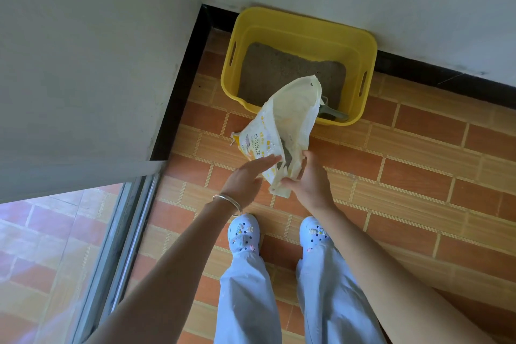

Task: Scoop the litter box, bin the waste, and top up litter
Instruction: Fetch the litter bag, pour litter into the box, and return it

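**Two hands at a litter bag, box against the wall**

Two light blue clogs (pixel 243 232) stand on the brick-patterned floor (pixel 418 176) below pale trousers. Above them, the right hand (pixel 310 180) grips the lower end of a white and yellow litter bag (pixel 284 126), fingers closed on the plastic. The left hand (pixel 248 176), with a silver bangle (pixel 227 201) at the wrist, is flat and open, fingertips at the bag's side; whether they actually touch it is hard to tell. Grey litter seems to show through a gap in the bag. Farther off, its upper end overlaps the near rim of the yellow litter box (pixel 298 28), which sits against the wall, holding grey litter (pixel 276 70) and a grey-green scoop (pixel 333 113) in the near right corner.
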Tool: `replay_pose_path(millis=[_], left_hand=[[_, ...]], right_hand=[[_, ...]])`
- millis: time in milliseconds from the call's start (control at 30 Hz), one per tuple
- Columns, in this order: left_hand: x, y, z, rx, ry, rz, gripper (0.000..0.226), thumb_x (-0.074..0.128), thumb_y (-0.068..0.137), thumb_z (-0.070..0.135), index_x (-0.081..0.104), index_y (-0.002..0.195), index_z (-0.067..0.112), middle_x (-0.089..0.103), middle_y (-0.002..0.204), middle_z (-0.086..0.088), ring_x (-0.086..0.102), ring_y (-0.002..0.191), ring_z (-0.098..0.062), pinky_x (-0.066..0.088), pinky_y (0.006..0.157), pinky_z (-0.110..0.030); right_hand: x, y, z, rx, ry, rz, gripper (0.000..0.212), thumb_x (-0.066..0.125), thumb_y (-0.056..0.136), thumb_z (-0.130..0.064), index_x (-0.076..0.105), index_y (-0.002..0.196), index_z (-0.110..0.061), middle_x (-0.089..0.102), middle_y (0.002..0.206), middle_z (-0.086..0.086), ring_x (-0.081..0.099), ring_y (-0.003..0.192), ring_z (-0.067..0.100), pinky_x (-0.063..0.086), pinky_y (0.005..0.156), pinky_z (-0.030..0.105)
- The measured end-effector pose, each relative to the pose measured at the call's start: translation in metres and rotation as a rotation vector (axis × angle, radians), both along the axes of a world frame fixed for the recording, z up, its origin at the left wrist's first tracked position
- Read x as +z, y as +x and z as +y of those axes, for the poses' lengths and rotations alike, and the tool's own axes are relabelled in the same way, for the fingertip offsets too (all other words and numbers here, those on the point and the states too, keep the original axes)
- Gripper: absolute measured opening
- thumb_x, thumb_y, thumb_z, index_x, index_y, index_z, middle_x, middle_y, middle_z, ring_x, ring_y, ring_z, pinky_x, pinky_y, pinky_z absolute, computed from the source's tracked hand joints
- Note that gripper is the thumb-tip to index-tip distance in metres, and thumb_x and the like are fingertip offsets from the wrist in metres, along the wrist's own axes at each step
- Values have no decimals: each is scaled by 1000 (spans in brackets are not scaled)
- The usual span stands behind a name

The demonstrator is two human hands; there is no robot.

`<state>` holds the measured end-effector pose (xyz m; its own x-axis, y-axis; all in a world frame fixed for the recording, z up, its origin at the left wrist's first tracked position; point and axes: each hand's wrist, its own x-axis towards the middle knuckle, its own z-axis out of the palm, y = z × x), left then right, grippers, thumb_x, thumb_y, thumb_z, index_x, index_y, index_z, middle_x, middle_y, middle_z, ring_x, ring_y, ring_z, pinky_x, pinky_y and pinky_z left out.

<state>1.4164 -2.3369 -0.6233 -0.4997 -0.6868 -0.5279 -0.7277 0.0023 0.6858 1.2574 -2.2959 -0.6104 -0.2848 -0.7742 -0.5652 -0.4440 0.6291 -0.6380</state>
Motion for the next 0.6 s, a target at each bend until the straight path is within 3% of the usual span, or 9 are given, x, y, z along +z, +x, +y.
replay_pose_path(millis=[100, 200, 267, 367, 467, 600], left_hand=[[0, 12, 19, 126, -38, -11, 83, 48, 80, -10, 28, 138, 45, 41, 145, 11, 40, 130, -6, 32, 100, -17], [-4, 20, 41, 221, -24, 5, 83, 66, 80, 2, 24, 139, 41, 39, 146, 8, 41, 127, -7, 39, 104, -29], [-4, 21, 55, 267, -7, 26, 85, 75, 77, 14, 22, 138, 41, 39, 146, 7, 40, 129, -7, 41, 103, -34], [1, 12, 70, 385, -65, 38, 90, 81, 70, 22, 27, 142, 35, 41, 144, 4, 43, 129, -15, 44, 100, -36], [4, 1, 70, 510, -220, 51, 88, 84, 66, 24, 38, 142, 21, 47, 140, 0, 46, 127, -19, 46, 97, -38], [10, -19, 54, 666, -262, 27, 82, 84, 65, 27, 46, 137, 14, 54, 131, -5, 52, 119, -20, 45, 93, -33]], right_hand=[[3, 0, -8, 55, 24, 71, 45, 75, 73, -12, 53, 111, -9, 60, 94, 5, 55, 79, 20, 41, 64, 29], [7, -1, -10, -67, -3, -43, 16, 69, 74, -3, 56, 80, -10, 65, 80, 5, 61, 67, 22, 50, 58, 31], [17, -1, -13, -248, 0, -196, 12, 68, 75, 4, 57, 75, 0, 66, 78, 11, 65, 67, 24, 57, 61, 35], [36, 3, -21, -488, 20, -401, 14, 66, 76, 9, 58, 75, -3, 65, 80, 9, 66, 67, 20, 55, 56, 21], [54, 14, -36, -598, 33, -517, 16, 66, 78, 9, 61, 76, -6, 66, 82, 9, 67, 64, 15, 52, 55, 16], [84, 31, -58, -646, -2, -622, 16, 64, 77, 11, 62, 73, -4, 66, 76, 9, 68, 58, 11, 55, 59, 19]])
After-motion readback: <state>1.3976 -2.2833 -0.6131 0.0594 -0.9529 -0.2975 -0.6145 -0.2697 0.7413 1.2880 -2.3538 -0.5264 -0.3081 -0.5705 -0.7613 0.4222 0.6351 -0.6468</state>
